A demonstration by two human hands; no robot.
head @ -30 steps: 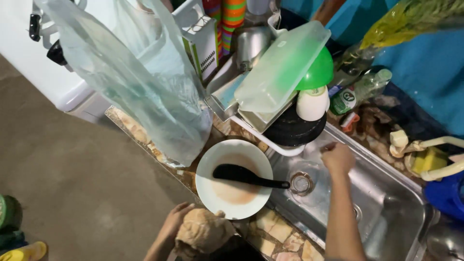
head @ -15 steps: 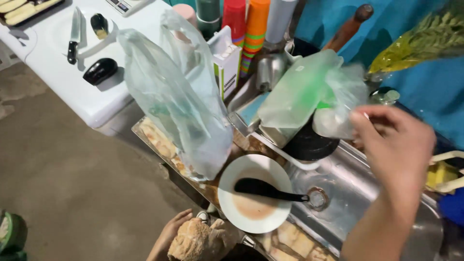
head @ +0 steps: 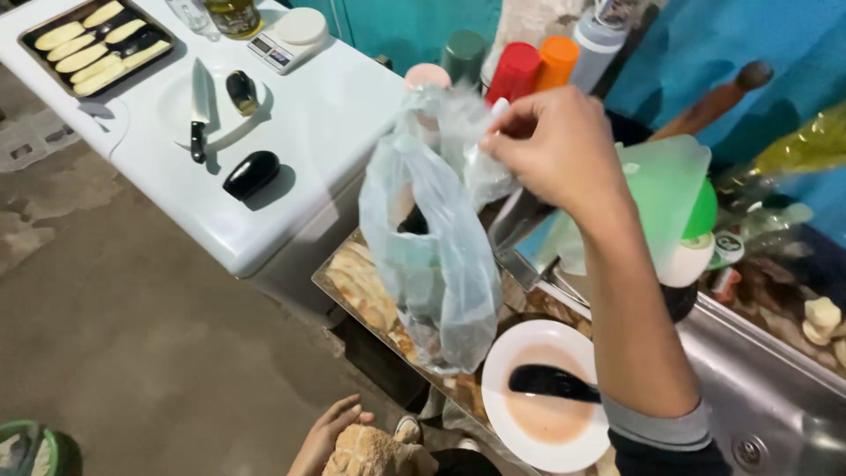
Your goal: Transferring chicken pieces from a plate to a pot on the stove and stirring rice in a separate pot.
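Starting at the far left, a tray (head: 92, 40) of pale slices lies on the white tabletop (head: 326, 132), with a knife (head: 199, 113) on a plate (head: 181, 119) and a dark eggplant (head: 252, 174) just beside it. Low in the middle, the left hand (head: 328, 436) rests half-open, fingers loosely curled against a brown lump (head: 370, 454) that looks like bread; it touches the lump, but I cannot tell whether it truly grips it. Above it hangs the clear bag (head: 436, 256), held up over the tiled counter edge (head: 366, 282) and drooping nearly to it, something dark showing dimly inside. The right hand (head: 555, 150) is closed, thumb and fingertips pinching the bunched top of the bag. The forearm rises steeply from the grey cuff (head: 656, 427) at the lower right, wrist bent so the knuckles face the camera. For this hold to go well, I judge the pinch should stay on the gathered film and the bag be kept upright, so it neither slips nor swings into the white bowl (head: 546, 392) with its black spoon (head: 551, 382) just right of it. Further right sit a green lid (head: 670, 189) and the steel sink (head: 775, 397).
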